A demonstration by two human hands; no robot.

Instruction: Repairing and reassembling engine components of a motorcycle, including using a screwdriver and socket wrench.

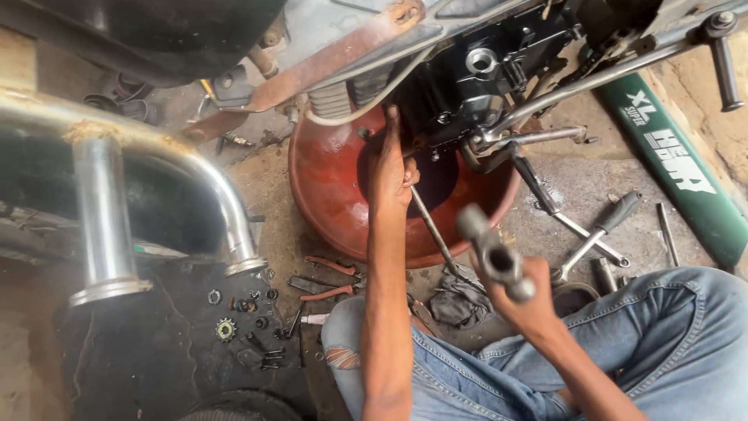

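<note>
**A:** What have I got in each hand right now?

**B:** My left hand is up at the far side, fingers clenched around the top of a long steel rod and pressing its end against the underside of the black engine. The rod slants back toward me. I hold it near the tip, probably so the end stays seated on the spot.

**A:** And the right?

**B:** My right hand is nearer, raised over my knee, fingers grasping the handle of a hammer. Its head is blurred and sits just beside the rod's near end, lined up with it like a striker behind a punch.

**A:** Why the red basin?

**B:** The red basin lies on the floor directly below the engine, I'd judge to catch whatever drips or drops out.

**A:** Other tools?

**B:** Red-handled pliers and small nuts and a sprocket lie on the floor to the near left, within reach. A screwdriver lies on the right, beside a green panel. The chrome exhaust pipe curves down at the left, well apart from my hands.
</note>
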